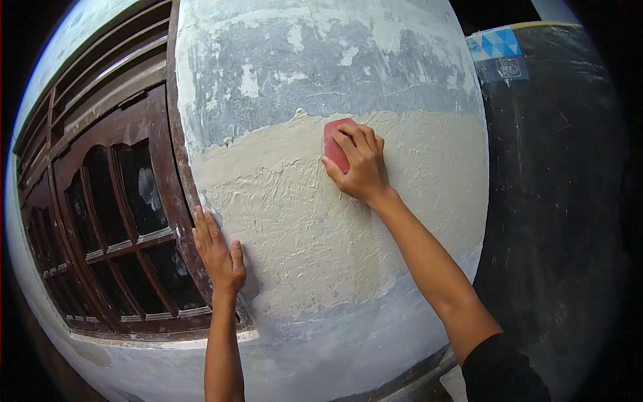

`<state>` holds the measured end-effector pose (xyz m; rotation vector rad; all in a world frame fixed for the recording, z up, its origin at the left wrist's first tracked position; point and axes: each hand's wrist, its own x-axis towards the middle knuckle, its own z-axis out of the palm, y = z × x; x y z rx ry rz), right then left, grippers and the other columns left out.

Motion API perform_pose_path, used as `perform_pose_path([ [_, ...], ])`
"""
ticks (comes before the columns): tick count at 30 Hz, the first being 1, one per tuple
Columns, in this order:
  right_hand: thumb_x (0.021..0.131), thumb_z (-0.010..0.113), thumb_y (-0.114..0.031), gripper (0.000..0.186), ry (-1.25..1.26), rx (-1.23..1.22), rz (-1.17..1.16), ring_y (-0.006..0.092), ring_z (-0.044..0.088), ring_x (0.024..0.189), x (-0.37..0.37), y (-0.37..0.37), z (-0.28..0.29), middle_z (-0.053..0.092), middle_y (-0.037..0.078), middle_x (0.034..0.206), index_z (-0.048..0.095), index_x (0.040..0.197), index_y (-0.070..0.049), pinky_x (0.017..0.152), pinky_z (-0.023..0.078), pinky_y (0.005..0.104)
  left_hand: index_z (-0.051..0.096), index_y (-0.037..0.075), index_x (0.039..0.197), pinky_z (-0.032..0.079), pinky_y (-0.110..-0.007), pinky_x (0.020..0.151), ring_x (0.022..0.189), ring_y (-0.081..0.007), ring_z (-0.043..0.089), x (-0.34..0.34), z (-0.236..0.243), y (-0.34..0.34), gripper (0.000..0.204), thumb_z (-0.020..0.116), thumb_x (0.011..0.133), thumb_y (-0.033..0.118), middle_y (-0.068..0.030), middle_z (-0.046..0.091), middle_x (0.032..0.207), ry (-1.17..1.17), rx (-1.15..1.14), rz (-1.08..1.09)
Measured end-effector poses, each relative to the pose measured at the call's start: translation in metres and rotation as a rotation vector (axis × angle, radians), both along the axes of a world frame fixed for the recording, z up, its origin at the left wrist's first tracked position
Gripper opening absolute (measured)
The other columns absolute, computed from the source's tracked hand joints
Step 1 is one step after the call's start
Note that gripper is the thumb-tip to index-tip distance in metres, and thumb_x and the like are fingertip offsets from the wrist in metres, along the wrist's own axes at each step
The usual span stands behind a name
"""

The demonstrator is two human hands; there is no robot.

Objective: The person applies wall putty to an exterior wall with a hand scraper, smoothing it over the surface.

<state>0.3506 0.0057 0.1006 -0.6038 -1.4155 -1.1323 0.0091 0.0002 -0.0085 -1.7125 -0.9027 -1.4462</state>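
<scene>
My right hand (359, 162) grips a pink rectangular block (333, 151) against a band of cream, rough-textured coating (281, 221) on the wall, just below a patchy grey band (321, 67). My left hand (218, 251) rests with fingers stretched out at the wall's left edge, beside the brown wooden window frame, and holds nothing.
On the left is a brown wooden window (87, 187) with dark panes and slats above. On the right stands a dark panel (549, 187) with a blue patterned strip (495, 44) at its top. A pale grey wall band (375, 342) runs below the coating.
</scene>
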Motion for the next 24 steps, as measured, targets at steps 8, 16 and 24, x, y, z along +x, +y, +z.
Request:
perform_pose_path([
  [8,0.077,0.081,-0.031,0.054,-0.074,-0.029,0.02,0.0316,0.053,0.124,-0.005,-0.01,-0.028,0.059,0.012,0.127,0.065,0.123,-0.008,0.099,0.037,0.0504,0.019,-0.003,0.163,0.007,-0.054,0.127,0.16,-0.0398,0.011,-0.004,-0.001,-0.002,0.079,0.05,0.097,0.026,-0.024,0.014,0.172,-0.006,0.005,0.002],
  [16,0.078,0.081,-0.031,0.052,-0.099,-0.041,-0.008,0.0332,0.053,0.123,-0.004,-0.005,-0.039,0.058,0.012,0.128,0.065,0.121,-0.007,0.1,0.038,0.0513,0.019,-0.002,0.164,0.006,-0.052,0.128,0.16,-0.0376,0.014,-0.007,-0.002,0.0,0.073,0.039,0.105,0.037,-0.023,0.016,0.172,-0.011,0.026,0.02],
  [24,0.079,0.081,-0.031,0.051,-0.05,0.036,0.006,0.0332,0.053,0.123,-0.003,-0.002,0.012,0.059,0.012,0.13,0.065,0.12,-0.008,0.1,0.038,0.0501,0.019,-0.002,0.164,0.006,-0.052,0.128,0.16,-0.0375,0.013,-0.003,-0.002,0.003,0.074,0.04,0.105,0.037,-0.0231,0.016,0.172,-0.003,0.018,0.005],
])
